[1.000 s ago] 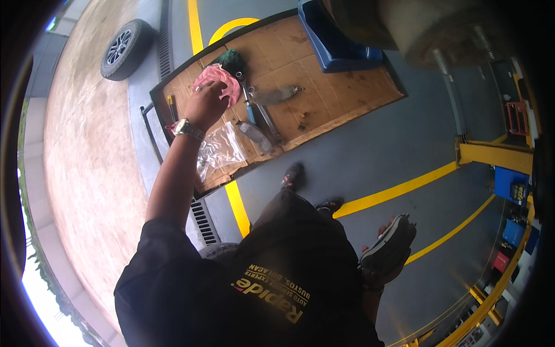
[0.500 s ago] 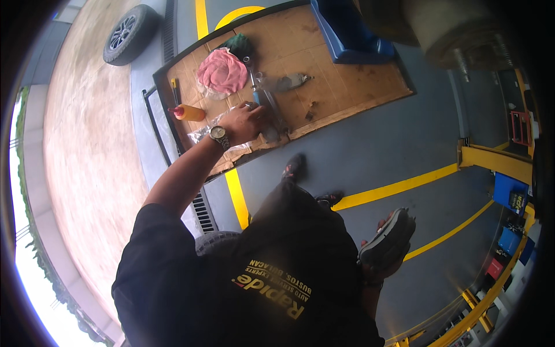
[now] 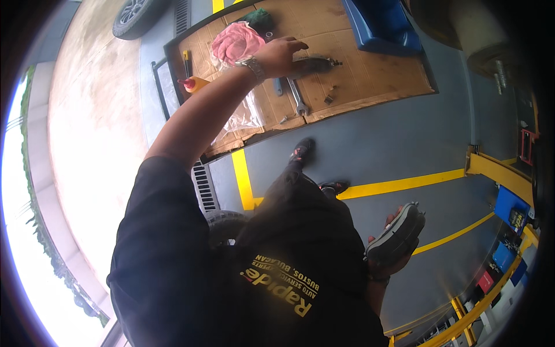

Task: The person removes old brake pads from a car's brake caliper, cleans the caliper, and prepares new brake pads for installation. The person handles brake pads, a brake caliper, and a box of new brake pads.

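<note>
My left hand [image 3: 278, 56], a watch on its wrist, reaches over the cardboard-covered table [image 3: 376, 81]. Its fingers are partly stretched and lie at the near end of a dark brake pad [image 3: 317, 65]; the thumb side is hidden. Just below the hand lie a metal wrench [image 3: 298, 98] and a tool with a blue handle [image 3: 278, 87]. At the lower right, my right hand [image 3: 393, 267] is closed around dark grey brake pads [image 3: 396, 237], held out beside my body. Its fingertips show along their left edge.
On the table are a pink cloth [image 3: 237, 43], a dark green cloth [image 3: 260, 20], a yellow bottle [image 3: 195, 84], a cutter [image 3: 187, 62], a plastic bag [image 3: 245, 115] and small metal clips [image 3: 329, 95]. A blue tray [image 3: 381, 32] stands at the far edge. A tire [image 3: 139, 17] lies beyond.
My left hand has moved away from me across the table, off the wrench and blue-handled tool, to the loose brake pad. My right hand keeps its hold on the brake pads.
</note>
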`<act>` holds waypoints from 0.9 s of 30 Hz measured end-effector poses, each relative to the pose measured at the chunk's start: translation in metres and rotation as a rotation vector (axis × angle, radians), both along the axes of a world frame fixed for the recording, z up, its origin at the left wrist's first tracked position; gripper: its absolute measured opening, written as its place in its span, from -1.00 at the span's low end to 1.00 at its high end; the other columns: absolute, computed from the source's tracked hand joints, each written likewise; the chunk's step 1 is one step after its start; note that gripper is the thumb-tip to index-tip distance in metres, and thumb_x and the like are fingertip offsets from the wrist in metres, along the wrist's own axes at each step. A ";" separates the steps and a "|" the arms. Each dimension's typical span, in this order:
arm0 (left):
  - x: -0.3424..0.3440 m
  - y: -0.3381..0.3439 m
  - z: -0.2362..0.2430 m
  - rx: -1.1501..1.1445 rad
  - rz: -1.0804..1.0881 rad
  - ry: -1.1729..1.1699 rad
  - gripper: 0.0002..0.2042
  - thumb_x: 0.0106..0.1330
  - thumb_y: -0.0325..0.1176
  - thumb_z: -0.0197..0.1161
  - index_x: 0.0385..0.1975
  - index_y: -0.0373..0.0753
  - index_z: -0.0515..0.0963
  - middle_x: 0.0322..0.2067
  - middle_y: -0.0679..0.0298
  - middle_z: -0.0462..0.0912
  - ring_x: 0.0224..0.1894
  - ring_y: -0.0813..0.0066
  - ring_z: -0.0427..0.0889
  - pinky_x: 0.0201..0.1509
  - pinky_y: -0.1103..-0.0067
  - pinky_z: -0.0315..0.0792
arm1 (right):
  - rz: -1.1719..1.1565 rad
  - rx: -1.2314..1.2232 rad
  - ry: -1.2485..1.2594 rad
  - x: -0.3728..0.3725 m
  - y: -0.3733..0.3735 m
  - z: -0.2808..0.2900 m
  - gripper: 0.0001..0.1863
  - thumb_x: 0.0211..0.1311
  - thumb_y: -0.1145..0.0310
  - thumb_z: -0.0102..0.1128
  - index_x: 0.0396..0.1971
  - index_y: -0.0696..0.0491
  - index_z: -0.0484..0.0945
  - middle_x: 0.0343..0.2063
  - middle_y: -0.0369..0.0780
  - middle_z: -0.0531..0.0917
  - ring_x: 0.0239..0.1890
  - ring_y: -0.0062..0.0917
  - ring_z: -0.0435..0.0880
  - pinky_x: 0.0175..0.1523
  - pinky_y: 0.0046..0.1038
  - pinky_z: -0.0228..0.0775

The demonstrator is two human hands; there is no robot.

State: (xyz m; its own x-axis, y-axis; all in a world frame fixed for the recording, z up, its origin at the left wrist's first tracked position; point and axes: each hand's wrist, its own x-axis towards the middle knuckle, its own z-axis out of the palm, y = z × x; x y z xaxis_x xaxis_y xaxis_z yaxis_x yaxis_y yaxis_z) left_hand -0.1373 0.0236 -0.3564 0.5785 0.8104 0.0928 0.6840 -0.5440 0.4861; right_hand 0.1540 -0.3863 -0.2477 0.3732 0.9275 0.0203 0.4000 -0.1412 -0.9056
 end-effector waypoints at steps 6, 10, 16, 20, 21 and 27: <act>-0.104 -0.033 0.073 -0.285 0.122 0.137 -0.78 0.31 -0.30 0.22 -0.10 -0.17 0.65 -0.23 0.17 0.75 -0.18 0.25 0.74 -0.03 0.39 0.58 | 0.065 0.112 0.070 0.001 0.008 -0.003 -0.21 0.41 0.07 0.16 0.44 0.18 0.06 0.37 0.02 0.32 0.36 -0.26 0.43 0.36 -0.08 0.38; -0.128 -0.082 0.048 -0.352 0.155 0.283 -0.77 0.32 -0.47 0.17 -0.06 -0.27 0.62 -0.18 0.09 0.72 -0.14 0.15 0.73 0.00 0.38 0.57 | 0.026 0.166 -0.016 0.007 0.018 -0.008 -0.19 0.22 0.26 0.41 0.35 0.24 0.18 0.21 0.00 0.52 0.24 -0.23 0.56 0.33 -0.19 0.44; -0.110 -0.131 -0.016 0.222 -0.237 0.491 -0.55 0.25 -0.50 0.15 0.17 -0.01 0.53 0.11 0.23 0.52 0.27 0.29 0.46 0.29 0.33 0.38 | 0.140 0.260 1.687 0.017 0.050 -0.005 -0.34 0.46 0.04 0.00 0.40 0.11 0.20 0.39 -0.01 0.29 0.43 -0.15 0.31 0.34 0.14 0.32; -0.102 -0.121 -0.008 0.112 -0.270 0.555 -0.63 0.22 -0.44 0.19 0.05 -0.08 0.56 -0.14 0.32 0.60 0.13 0.37 0.53 0.30 0.37 0.34 | 0.228 0.189 1.872 0.038 0.075 -0.025 -0.33 0.49 0.03 -0.22 0.47 0.05 0.12 0.51 -0.06 0.01 0.55 -0.10 -0.02 0.41 0.38 -0.04; -0.106 -0.121 -0.005 0.194 -0.249 0.468 -0.87 0.26 -0.39 0.12 -0.23 -0.08 0.54 -0.30 0.38 0.59 -0.02 0.41 0.58 0.24 0.38 0.34 | 0.227 0.149 1.909 0.044 0.086 -0.031 -0.32 0.48 0.04 -0.21 0.48 0.06 0.09 0.52 -0.05 -0.03 0.56 -0.09 -0.06 0.42 0.39 -0.11; -0.120 -0.145 0.039 0.290 -0.076 0.492 -0.92 0.16 -0.43 0.23 -0.36 -0.11 0.53 -0.24 0.36 0.62 0.06 0.41 0.57 0.26 0.40 0.35 | 0.338 -0.084 1.936 0.073 0.187 -0.072 -0.35 0.42 0.09 -0.11 0.41 0.10 0.23 0.43 0.05 0.20 0.49 0.10 0.06 0.38 0.45 -0.08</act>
